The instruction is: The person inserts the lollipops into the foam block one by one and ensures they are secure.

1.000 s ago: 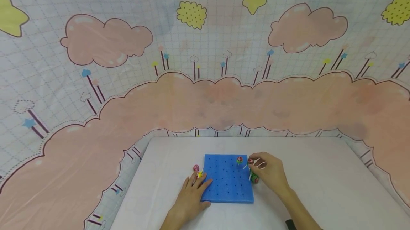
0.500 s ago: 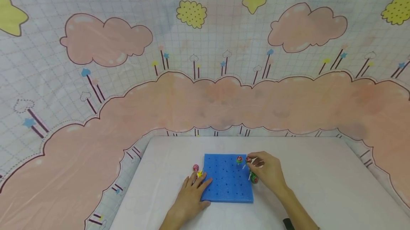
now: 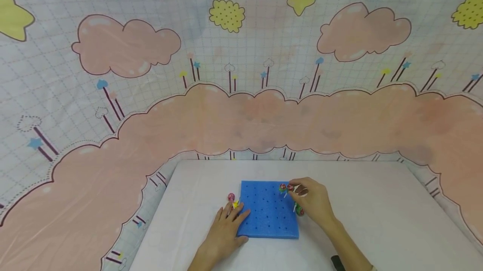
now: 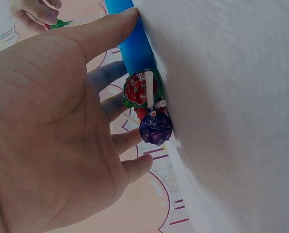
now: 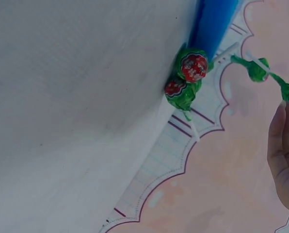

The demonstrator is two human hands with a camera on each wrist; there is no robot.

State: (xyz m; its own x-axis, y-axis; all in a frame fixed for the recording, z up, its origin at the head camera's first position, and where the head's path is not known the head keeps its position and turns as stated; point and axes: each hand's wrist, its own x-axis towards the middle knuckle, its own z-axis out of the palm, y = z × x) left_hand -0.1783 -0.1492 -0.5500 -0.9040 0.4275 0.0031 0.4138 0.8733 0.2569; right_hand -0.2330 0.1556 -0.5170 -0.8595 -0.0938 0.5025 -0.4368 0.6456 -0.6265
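Head: over the blue board [image 3: 268,212], a tilted lollipop [image 3: 290,187] is pinched by the right hand [image 3: 314,201]; the neighbouring lollipop [image 3: 282,187] could be knocked by overshoot. Left wrist: the left hand [image 4: 62,121] is spread; the purple lollipop [image 4: 155,130] might be nudged. Right wrist: two lollipops [image 5: 194,67] could be brushed.

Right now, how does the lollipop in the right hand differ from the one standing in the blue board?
The held lollipop is pinched by the right hand; the standing lollipop is in no hand's grip, supported by the blue board. The held lollipop's white stick slants in plain view; the standing lollipop shows hardly any stick. Both wrappers are red and green.
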